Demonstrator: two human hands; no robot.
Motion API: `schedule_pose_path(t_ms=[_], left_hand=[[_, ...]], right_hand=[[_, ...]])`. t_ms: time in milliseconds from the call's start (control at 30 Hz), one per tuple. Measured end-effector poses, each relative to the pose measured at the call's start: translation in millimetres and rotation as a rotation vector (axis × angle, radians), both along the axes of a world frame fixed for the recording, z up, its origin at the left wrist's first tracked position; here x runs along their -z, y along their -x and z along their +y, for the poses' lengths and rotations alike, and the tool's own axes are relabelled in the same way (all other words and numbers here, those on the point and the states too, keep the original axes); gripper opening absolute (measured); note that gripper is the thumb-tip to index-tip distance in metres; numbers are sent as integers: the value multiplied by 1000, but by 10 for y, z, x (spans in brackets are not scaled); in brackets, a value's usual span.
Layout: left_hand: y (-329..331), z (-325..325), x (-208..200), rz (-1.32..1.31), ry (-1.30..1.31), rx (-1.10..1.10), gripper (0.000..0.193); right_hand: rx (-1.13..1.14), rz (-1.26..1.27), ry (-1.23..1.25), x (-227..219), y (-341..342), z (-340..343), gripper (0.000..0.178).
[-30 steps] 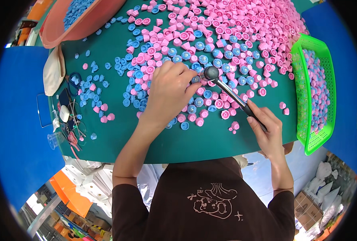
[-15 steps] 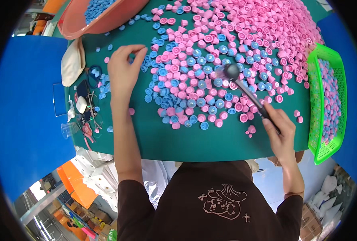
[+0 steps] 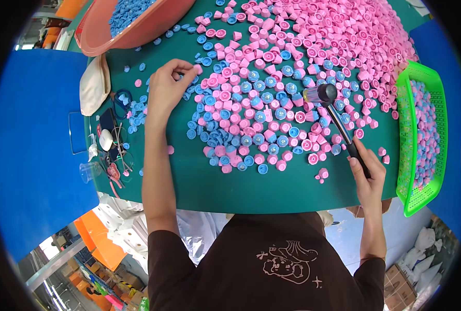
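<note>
The person's left hand [image 3: 166, 88] pinches a pink cap [image 3: 198, 69] between thumb & fingertips, at the left edge of the cap spread on the green table [image 3: 272, 189]. The right hand [image 3: 368, 173] has fingers wrapped tight round the black handle of a small mallet [image 3: 339, 122], head hovering over the mixed blue/pink caps [image 3: 251, 124] mid-table.

To do this step well, probably: seat the pinched cap square on its mate before striking, keep fingertips clear of the mallet head, tap straight down w/ a short stroke so neighbouring caps don't scatter.

Containers: orange basin [image 3: 132, 31] top left holds blue caps only. Green slotted basket [image 3: 422, 129] at right holds joined pink-and-blue pieces, fairly full. Big pink heap [image 3: 344, 36] lies loose, no container.
</note>
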State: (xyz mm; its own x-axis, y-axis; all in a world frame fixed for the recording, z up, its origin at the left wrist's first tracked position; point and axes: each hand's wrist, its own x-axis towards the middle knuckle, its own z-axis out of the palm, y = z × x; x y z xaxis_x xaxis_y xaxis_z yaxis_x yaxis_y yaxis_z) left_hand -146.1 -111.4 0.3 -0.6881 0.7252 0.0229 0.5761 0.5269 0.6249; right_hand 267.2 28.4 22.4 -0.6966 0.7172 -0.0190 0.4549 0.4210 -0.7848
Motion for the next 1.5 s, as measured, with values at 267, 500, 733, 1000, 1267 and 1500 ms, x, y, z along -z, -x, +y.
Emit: schedule_pose_path(t_ms=[267,500,733,1000,1267,1500], left_hand=[[-25,-131,20,242,74,141,21],[18,-83,123,565,-15,42,20],[-126,-90,39,296,57,115,22],[-139,-60,-43,392,282,-26,32],[-1405,385,-154,269,-322,584,24],[-1688,522,-36,251,-158,616,36]], right_hand=[[9,31,-20,-30,52,-14,39],[25,38,-12,-27,17,-37,40],[41,-11,3,-72,-81,-9,40],[65,60,36,-59,-160,-35,39],[96,66,62,-15,-259,-29,39],[71,72,81,3,-300,-69,39]])
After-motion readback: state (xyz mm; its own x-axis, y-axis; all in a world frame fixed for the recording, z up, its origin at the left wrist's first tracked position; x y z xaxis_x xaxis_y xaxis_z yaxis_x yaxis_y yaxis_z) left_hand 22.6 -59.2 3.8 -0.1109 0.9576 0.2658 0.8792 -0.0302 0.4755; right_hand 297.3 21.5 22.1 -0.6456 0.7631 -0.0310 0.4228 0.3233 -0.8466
